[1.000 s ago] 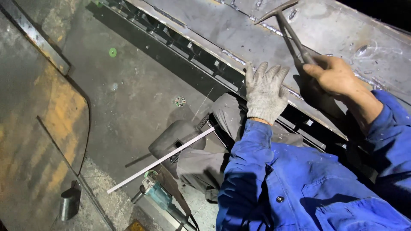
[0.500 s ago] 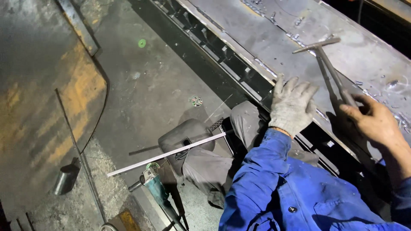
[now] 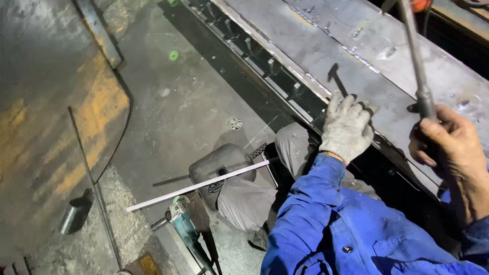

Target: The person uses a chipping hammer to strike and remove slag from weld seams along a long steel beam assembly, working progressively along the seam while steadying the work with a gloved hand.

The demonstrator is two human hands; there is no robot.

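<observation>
Now we have our gloved left hand (image 3: 348,130) pressed flat, fingers spread and holding nothing, on the near edge of the long steel plate (image 3: 326,51), at about one o'clock from our knees. Our bare right hand (image 3: 448,145), over at three o'clock, has its grip closed around the handle of a chipping hammer (image 3: 416,61), whose shaft rises toward twelve o'clock and out of the top of view; the head is out of sight. The weld seam (image 3: 356,53) runs along the plate just beyond the gloved hand. We judge the step to be chipping along that seam, hammer raised; the next move calls for a controlled blow that lands clear of the bracing fingers. On the floor at seven o'clock lie an angle grinder (image 3: 183,224) and a thin white rod (image 3: 198,186).
</observation>
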